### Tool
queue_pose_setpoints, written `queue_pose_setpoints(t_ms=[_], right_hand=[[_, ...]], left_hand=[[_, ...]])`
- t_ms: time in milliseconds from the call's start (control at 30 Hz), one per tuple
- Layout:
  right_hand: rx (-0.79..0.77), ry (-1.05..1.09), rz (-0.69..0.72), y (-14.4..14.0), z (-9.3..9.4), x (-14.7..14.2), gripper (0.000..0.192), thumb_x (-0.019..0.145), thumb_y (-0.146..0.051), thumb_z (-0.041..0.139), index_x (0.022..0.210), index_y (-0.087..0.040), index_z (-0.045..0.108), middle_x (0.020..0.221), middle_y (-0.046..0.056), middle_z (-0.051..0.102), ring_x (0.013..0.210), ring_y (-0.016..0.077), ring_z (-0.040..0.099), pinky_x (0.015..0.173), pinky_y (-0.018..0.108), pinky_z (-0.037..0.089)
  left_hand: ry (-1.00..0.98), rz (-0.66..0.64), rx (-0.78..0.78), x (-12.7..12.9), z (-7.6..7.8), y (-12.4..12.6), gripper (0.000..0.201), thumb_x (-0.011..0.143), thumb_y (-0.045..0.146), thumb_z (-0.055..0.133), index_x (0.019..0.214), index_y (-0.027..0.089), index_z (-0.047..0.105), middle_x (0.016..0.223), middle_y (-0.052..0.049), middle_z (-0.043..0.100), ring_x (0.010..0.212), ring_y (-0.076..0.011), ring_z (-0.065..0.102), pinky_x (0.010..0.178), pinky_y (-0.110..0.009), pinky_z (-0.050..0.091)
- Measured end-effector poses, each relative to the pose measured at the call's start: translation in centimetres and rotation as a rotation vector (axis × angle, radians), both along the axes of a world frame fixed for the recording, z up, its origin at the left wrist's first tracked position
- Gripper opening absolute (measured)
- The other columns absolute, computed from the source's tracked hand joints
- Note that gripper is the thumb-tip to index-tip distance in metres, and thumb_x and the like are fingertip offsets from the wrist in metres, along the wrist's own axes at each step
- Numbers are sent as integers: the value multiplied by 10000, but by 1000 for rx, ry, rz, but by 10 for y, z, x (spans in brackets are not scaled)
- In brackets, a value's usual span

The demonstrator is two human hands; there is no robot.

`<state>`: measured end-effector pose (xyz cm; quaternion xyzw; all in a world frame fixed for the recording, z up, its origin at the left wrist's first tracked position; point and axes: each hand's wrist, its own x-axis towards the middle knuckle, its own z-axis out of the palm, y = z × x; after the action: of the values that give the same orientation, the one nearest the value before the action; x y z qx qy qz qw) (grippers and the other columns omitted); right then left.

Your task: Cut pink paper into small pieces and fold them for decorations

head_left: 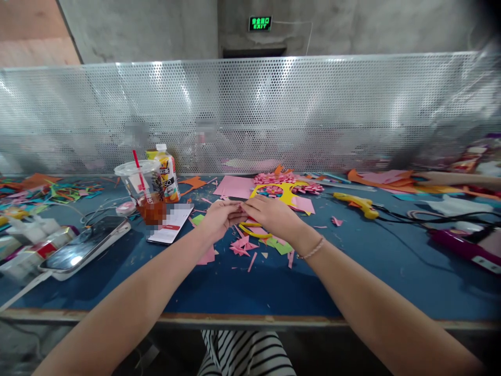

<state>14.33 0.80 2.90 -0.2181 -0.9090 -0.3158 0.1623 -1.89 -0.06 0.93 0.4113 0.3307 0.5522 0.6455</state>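
Both in my remote view, left hand (221, 216) and right hand (272, 213) meet at bent fingertips, fingers blocking whether anything is pinched, so I can't tell; pink scraps (241, 245) lie just below on the table (289, 292), cup (133, 184) leftward, glue gun (358, 203) rightward.

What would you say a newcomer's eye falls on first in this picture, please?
Probably the left hand and right hand, meeting at the fingertips over the middle of the blue table. Next would be the bright pink fringed paper just beyond them, and the plastic cup with its red straw to the left. High up, a green exit sign glows above the perforated metal screen.
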Motion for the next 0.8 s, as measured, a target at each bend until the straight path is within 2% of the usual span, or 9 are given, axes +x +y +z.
queue_pose_setpoints(t_ms=[167,333,500,567,667,733,800], right_hand=[[-44,9,0,3,-1,2,285,828,-73,457,1093,-90,562,999,143,614,915,230,559,723,357,497],[-145,50,22,8,-5,2,256,808,-72,488,1039,-115,591,1015,138,596,939,219,548,750,357,493],[-384,443,126,15,-12,-6,242,793,-72,472,968,-153,618,974,96,593,911,174,557,795,327,475],[-514,665,116,19,-15,-9,196,805,-118,465,930,-150,613,911,78,604,839,154,573,740,300,485],[-791,945,95,22,-18,-13,139,799,-246,502,844,-146,586,785,47,602,707,140,575,641,282,483],[-908,980,113,24,-20,-15,176,790,-317,512,788,-151,570,721,28,589,661,136,566,617,278,476],[-955,969,130,25,-22,-15,207,785,-351,514,734,-156,560,663,13,572,625,130,556,591,265,467]], left_hand=[[-52,29,6,0,-1,2,108,685,45,558,687,94,654,688,-84,683,655,-149,654,765,-308,520],[-24,53,27,-2,-5,4,49,680,106,623,712,89,656,694,-78,676,632,-139,641,728,-298,521],[-7,47,62,-4,-6,7,80,680,143,652,743,94,657,710,-77,678,663,-148,644,725,-302,515],[10,41,103,-4,-6,7,110,677,178,667,761,107,664,719,-71,679,691,-148,641,723,-295,507],[79,63,192,-3,-7,8,175,667,222,678,821,140,687,801,-59,685,740,-133,619,694,-256,485],[141,89,234,-2,-9,8,208,656,243,683,845,156,698,863,-56,684,754,-122,598,662,-229,461],[167,97,259,0,-9,8,224,641,248,691,845,157,705,876,-55,685,739,-110,580,653,-217,438]])
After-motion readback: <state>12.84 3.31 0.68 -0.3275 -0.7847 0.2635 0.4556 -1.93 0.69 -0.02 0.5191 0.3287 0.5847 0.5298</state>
